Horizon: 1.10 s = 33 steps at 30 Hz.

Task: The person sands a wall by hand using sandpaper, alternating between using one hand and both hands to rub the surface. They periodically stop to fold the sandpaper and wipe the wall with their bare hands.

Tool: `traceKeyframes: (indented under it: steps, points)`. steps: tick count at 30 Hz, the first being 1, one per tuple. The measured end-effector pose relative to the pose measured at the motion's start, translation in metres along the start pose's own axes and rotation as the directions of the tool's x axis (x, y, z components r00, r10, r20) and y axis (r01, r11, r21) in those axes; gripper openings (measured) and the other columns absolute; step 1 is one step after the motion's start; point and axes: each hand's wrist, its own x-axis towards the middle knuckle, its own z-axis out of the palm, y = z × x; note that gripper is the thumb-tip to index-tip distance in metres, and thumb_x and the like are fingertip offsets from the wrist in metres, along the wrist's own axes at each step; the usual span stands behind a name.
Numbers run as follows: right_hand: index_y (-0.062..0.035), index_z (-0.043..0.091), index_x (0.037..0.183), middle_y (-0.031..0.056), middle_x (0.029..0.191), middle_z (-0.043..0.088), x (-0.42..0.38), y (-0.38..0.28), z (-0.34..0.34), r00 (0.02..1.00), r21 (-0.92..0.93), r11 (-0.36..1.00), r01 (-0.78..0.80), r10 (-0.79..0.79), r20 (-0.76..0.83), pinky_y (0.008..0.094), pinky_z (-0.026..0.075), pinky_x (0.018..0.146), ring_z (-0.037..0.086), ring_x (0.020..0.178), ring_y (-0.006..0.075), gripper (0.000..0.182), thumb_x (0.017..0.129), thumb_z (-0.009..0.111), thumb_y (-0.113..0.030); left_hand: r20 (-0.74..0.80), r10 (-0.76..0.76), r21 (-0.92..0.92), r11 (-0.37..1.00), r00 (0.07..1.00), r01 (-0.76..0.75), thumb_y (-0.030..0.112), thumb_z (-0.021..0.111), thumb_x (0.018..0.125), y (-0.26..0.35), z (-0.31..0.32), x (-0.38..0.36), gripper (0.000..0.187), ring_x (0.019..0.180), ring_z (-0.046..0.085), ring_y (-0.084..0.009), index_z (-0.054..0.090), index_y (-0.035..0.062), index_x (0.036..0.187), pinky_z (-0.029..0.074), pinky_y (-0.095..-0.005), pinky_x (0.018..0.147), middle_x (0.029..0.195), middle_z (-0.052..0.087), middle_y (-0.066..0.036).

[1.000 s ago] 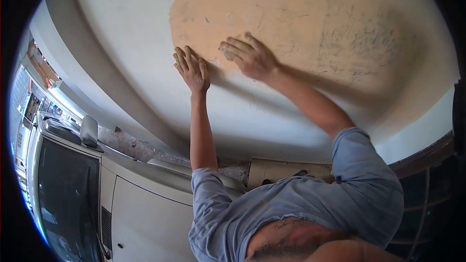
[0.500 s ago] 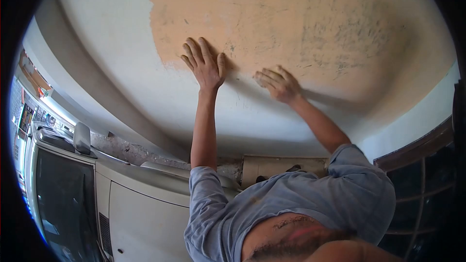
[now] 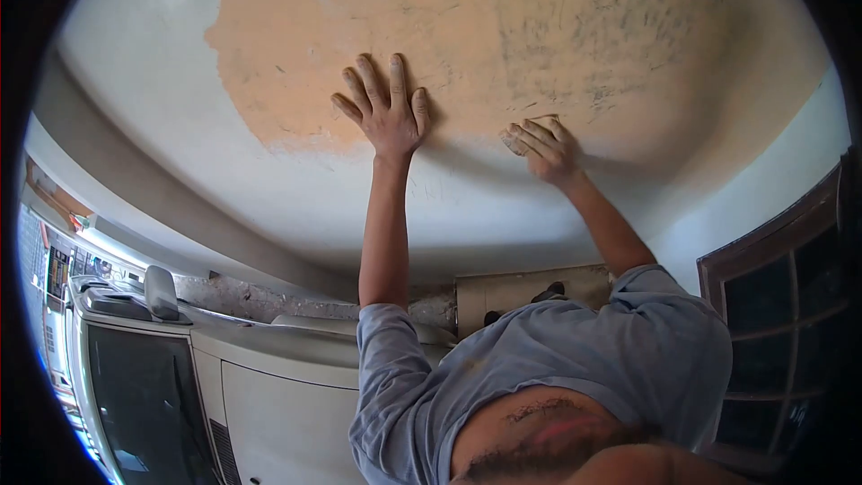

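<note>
My left hand [image 3: 391, 117] lies flat with its fingers spread on the orange-tan patch of the wall [image 3: 296, 81], holding nothing. To its right, my right hand [image 3: 546, 148] presses against the wall near the patch's lower edge. Its fingers are bent over a thin tan sheet that looks like sandpaper [image 3: 541, 117]; only the sheet's edges show past the fingers. Pale dust coats the fingers of both hands. Dark scuffs and smudges mark the patch, mostly above the right hand, and whitish wall surrounds it.
A white vehicle [image 3: 287, 413] with a dark window and a side mirror [image 3: 162, 293] stands at the lower left. A dark-framed door with panes [image 3: 763, 332] is at the right. A curved ledge [image 3: 180, 207] runs along the wall's left side.
The view has shifted, so the patch sits further left. My right hand has slid rightward along the wall. My left hand stays spread, now over a part of the patch further right.
</note>
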Motion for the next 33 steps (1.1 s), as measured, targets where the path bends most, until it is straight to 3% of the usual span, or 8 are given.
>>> traceKeyframes:
  steps: [3, 6, 7, 11, 15, 19, 25, 33]
  points:
    - [-0.0177, 0.063, 0.121, 0.0039, 0.130, 0.058, 0.069, 0.073, -0.038, 0.998, -0.202, 0.979, 0.034, -0.046, -0.052, 0.0506, 0.041, 0.104, 0.049, 0.128, 0.0222, 0.048, 0.079, 0.052, 0.002, -0.066, 0.103, 0.130, 0.987, 0.993, -0.094, 0.052, 0.028, 0.097, 0.003, 0.002, 0.023, 0.055, 0.145, 0.010, -0.0383, 0.046, 0.0236, 0.141, -0.011, -0.0575, 0.112, 0.152, 0.027, -0.020]
    - [-0.0091, 0.068, 0.109, 0.0111, 0.092, 0.068, 0.154, 0.168, -0.090, 0.905, -0.235, 0.901, -0.365, 0.285, -0.316, 0.0443, 0.049, 0.075, 0.059, 0.069, 0.0308, 0.033, 0.081, 0.049, -0.005, -0.027, 0.152, 0.168, 0.975, 0.988, -0.146, 0.052, 0.029, 0.097, 0.009, -0.014, 0.070, 0.055, 0.145, 0.011, -0.0384, 0.049, 0.0218, 0.139, -0.010, -0.0561, 0.113, 0.152, 0.027, -0.020]
    - [-0.0013, 0.056, 0.128, 0.0138, 0.132, 0.057, 0.204, 0.165, -0.122, 0.797, 0.026, 0.920, -0.392, 0.353, -0.489, 0.0461, 0.028, 0.112, 0.048, 0.128, 0.0284, 0.036, 0.095, 0.043, -0.012, -0.020, 0.164, 0.156, 0.975, 0.986, -0.159, 0.052, 0.029, 0.097, 0.011, -0.011, 0.073, 0.055, 0.145, 0.011, -0.0384, 0.049, 0.0218, 0.139, -0.010, -0.0561, 0.113, 0.152, 0.027, -0.020]
    - [-0.0100, 0.065, 0.118, 0.0111, 0.115, 0.066, 0.116, 0.140, -0.090, 0.911, -0.145, 0.935, -0.323, 0.266, -0.315, 0.0431, 0.044, 0.093, 0.062, 0.101, 0.0273, 0.040, 0.080, 0.055, -0.005, -0.052, 0.163, 0.138, 0.978, 0.985, -0.155, 0.051, 0.031, 0.096, 0.011, -0.010, 0.069, 0.057, 0.145, 0.010, -0.0379, 0.050, 0.0171, 0.139, -0.010, -0.0524, 0.113, 0.152, 0.027, -0.022]
    - [-0.0159, 0.070, 0.110, 0.0068, 0.126, 0.062, -0.052, 0.090, -0.030, 0.908, -0.073, 0.923, -0.378, 0.354, -0.224, 0.0489, 0.033, 0.107, 0.054, 0.122, 0.0269, 0.031, 0.086, 0.052, -0.008, -0.052, 0.134, 0.145, 0.982, 0.990, -0.125, 0.049, 0.031, 0.096, 0.011, -0.010, 0.053, 0.061, 0.145, 0.009, -0.0384, 0.048, 0.0099, 0.139, -0.010, -0.0506, 0.113, 0.152, 0.025, -0.024]
    - [-0.0123, 0.072, 0.095, 0.0112, 0.106, 0.068, 0.007, 0.179, -0.109, 0.958, -0.266, 0.930, -0.255, 0.204, -0.203, 0.0502, 0.044, 0.095, 0.063, 0.100, 0.0265, 0.020, 0.083, 0.056, -0.010, -0.071, 0.206, 0.137, 0.971, 0.976, -0.195, 0.049, 0.032, 0.096, 0.015, -0.009, 0.059, 0.063, 0.143, 0.014, -0.0440, 0.044, 0.0067, 0.142, -0.004, -0.0538, 0.113, 0.151, 0.025, -0.027]
    - [-0.0037, 0.059, 0.113, 0.0172, 0.115, 0.058, 0.038, 0.253, -0.139, 0.833, -0.313, 0.778, -0.545, 0.461, -0.305, 0.0470, 0.036, 0.096, 0.052, 0.108, 0.0362, 0.030, 0.090, 0.049, -0.020, -0.075, 0.223, 0.146, 0.967, 0.972, -0.211, 0.049, 0.031, 0.097, 0.013, -0.008, 0.057, 0.065, 0.142, 0.016, -0.0444, 0.041, 0.0041, 0.143, 0.001, -0.0548, 0.113, 0.151, 0.024, -0.027]
    - [-0.0102, 0.070, 0.111, 0.0145, 0.126, 0.061, -0.102, 0.192, -0.103, 0.837, 0.084, 0.897, -0.434, 0.436, -0.331, 0.0497, 0.025, 0.111, 0.047, 0.130, 0.0326, 0.034, 0.092, 0.042, -0.016, -0.090, 0.223, 0.178, 0.963, 0.971, -0.204, 0.050, 0.032, 0.097, 0.015, -0.010, 0.059, 0.064, 0.143, 0.017, -0.0405, 0.039, 0.0074, 0.145, 0.003, -0.0523, 0.114, 0.153, 0.024, -0.023]
